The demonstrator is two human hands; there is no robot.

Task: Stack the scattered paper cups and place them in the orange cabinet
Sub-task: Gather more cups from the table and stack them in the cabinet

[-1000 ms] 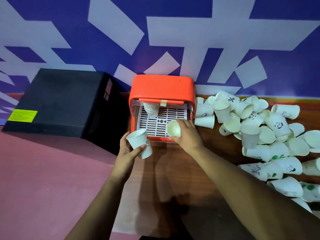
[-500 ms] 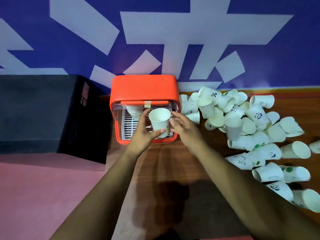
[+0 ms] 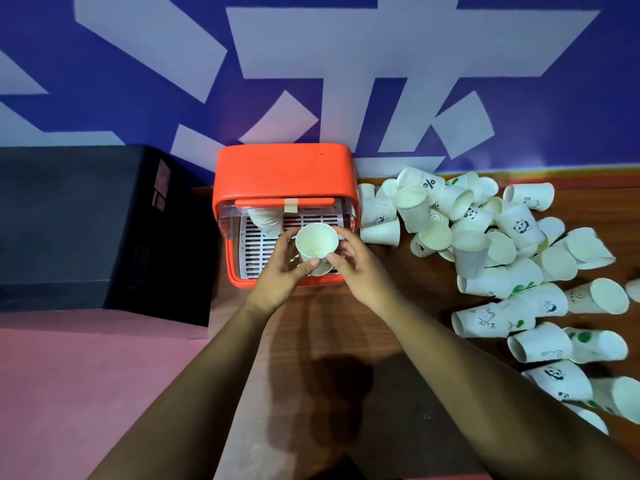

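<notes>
The orange cabinet (image 3: 284, 174) stands against the wall with its front open, showing a white slotted tray (image 3: 252, 244). A short stack of paper cups (image 3: 265, 218) sits at the tray's back left. In front of the opening I hold a white paper cup (image 3: 317, 242) mouth up, and the rim of a second cup shows just under it. My left hand (image 3: 277, 285) grips it from the left, thumb on its near side. My right hand (image 3: 360, 271) holds it from the right. A heap of scattered cups (image 3: 485, 244), some with panda drawings, lies on the wooden table (image 3: 346, 341).
A black box (image 3: 69, 220) stands close to the cabinet's left side. A pink surface (image 3: 69, 393) adjoins the table at the near left. The blue and white wall runs right behind the cabinet. More cups (image 3: 554, 344) lie along the table's right edge.
One second ago each hand held its own cup. My left hand swung right and brought its cup over the other; both hands now meet on the cups before the cabinet's opening.
</notes>
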